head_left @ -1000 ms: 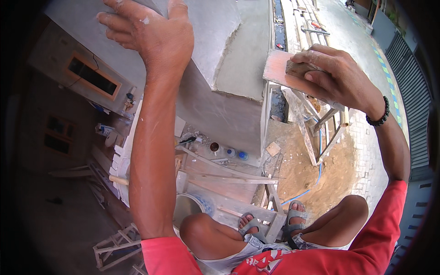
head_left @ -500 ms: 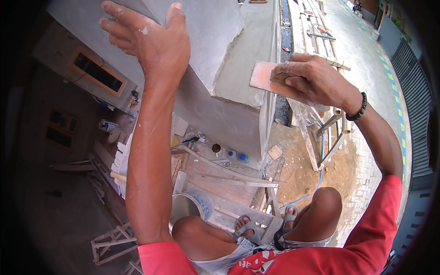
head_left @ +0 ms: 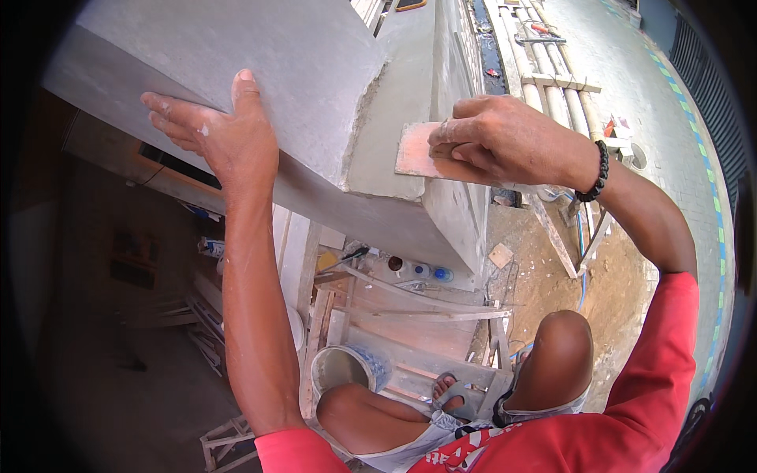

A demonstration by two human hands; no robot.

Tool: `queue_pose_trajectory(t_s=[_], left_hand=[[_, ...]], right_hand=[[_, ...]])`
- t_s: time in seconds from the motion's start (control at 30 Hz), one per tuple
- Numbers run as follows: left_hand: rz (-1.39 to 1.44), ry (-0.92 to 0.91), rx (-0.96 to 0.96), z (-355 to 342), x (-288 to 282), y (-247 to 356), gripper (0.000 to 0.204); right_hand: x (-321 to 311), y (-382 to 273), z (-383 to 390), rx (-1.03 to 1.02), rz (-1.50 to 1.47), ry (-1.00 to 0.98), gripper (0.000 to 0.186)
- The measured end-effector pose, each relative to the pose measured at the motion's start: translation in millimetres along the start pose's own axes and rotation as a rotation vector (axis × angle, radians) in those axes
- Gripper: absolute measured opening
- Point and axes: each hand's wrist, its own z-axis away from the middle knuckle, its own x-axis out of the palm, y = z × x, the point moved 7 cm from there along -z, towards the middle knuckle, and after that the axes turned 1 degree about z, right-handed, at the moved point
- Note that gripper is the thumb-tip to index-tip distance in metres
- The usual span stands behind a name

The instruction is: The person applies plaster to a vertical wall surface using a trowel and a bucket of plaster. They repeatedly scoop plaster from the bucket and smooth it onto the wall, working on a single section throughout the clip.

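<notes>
My left hand (head_left: 217,146) lies open at the lower left edge of a smooth grey wall (head_left: 260,47), its fingers straight and the thumb spread on the surface. White smears show on its skin. In my right hand (head_left: 520,142) is a flat plastering float (head_left: 414,151) with a worn orange-pink face, gripped by its handle. The float is over a strip of darker grey plaster (head_left: 386,162) with a ragged left edge, near the wall's corner. Whether its whole face touches the plaster is hidden.
Below stand a bucket (head_left: 317,370) beside my knee and a wooden scaffold frame (head_left: 441,315). Bottles (head_left: 422,270) sit at the wall's foot. Bamboo poles (head_left: 544,59) lie at the far right, beside a paved lane (head_left: 623,71). A phone (head_left: 410,5) rests on the ledge.
My view has shifted, bringing more of the wall top into sight. My left hand has moved nearer along the wall edge. The float is slightly farther left over the plaster strip.
</notes>
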Motion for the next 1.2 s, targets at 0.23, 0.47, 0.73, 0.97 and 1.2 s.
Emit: queue_pose_trajectory(t_s=[0.23, 0.47, 0.73, 0.97, 1.2], left_hand=[[-0.030, -0.004, 0.009, 4, 4, 8, 0.100], [-0.019, -0.015, 0.039, 1, 1, 4, 0.102], [0.037, -0.010, 0.050, 0, 3, 4, 0.103], [0.011, -0.002, 0.051, 1, 5, 0, 0.103], [-0.008, 0.002, 0.052, -3, 1, 2, 0.103]], right_hand=[[-5, 88, 2, 0.289, 0.079, 0.262, 0.025], [74, 30, 67, 0.287, -0.556, 0.531, 0.049], [103, 5, 57, 0.266, -0.521, 0.408, 0.047], [91, 10, 76, 0.292, -0.570, 0.445, 0.049], [119, -15, 84, 0.225, -0.554, 0.313, 0.050]])
